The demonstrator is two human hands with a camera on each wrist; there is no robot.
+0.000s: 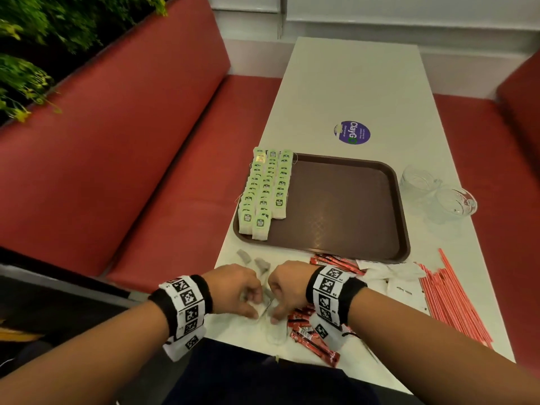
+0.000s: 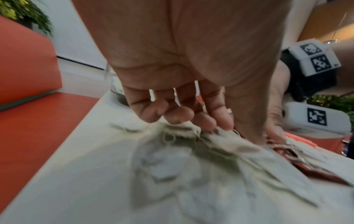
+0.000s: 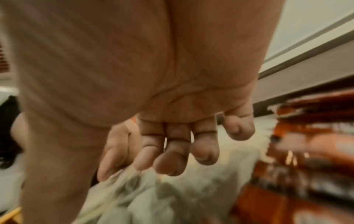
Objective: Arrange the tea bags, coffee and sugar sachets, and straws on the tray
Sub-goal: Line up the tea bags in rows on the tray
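Both the left hand (image 1: 237,287) and right hand (image 1: 287,289) pinch loose tea bags (image 1: 264,309) on the table (image 1: 350,83) at lower centre; next they likely join the rows on the tray (image 1: 344,206).

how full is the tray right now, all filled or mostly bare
Mostly bare. Only three rows of green-tagged tea bags lie along the left side of the brown tray; the red sachets and straws lie on the table outside it.

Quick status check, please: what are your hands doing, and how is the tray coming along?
Both hands, left and right, picking at loose tea bags near table edge. Tray holds three tea bag rows. Red sachets and straws not yet on tray.
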